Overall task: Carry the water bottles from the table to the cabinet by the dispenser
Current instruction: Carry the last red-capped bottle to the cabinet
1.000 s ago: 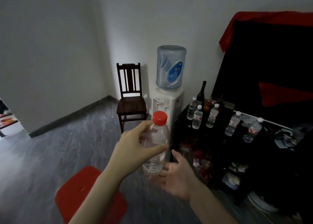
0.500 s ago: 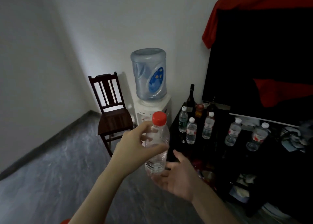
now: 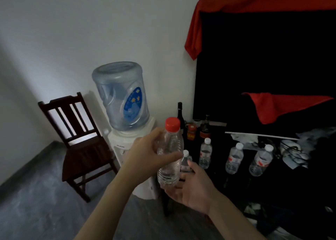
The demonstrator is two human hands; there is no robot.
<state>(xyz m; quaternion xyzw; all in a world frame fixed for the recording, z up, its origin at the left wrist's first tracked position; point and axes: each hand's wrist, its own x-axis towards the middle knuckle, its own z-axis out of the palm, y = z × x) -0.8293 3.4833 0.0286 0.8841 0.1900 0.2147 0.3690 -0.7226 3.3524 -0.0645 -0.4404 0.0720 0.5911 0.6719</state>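
Note:
My left hand [image 3: 145,158] grips a clear water bottle with a red cap [image 3: 170,159] around its upper body and holds it upright in the air. My right hand [image 3: 192,187] lies palm up just under the bottle's base, fingers relaxed. Behind them stands the white water dispenser [image 3: 131,143] with its blue jug [image 3: 121,94]. To its right is the dark cabinet [image 3: 218,181], where several white-capped water bottles stand [image 3: 205,153] [image 3: 234,158] [image 3: 260,159]; one more [image 3: 185,160] is partly hidden behind the held bottle.
A dark wooden chair [image 3: 80,141] stands left of the dispenser. A wine bottle [image 3: 180,116] and small jars [image 3: 190,132] sit at the cabinet's back. Black and red cloth [image 3: 263,61] hangs over the right side. Crumpled items [image 3: 294,149] clutter the cabinet's right end.
The view has closed in on the dispenser and cabinet, which now look larger. Both hands keep their pose around the bottle; the red stool has dropped out of view.

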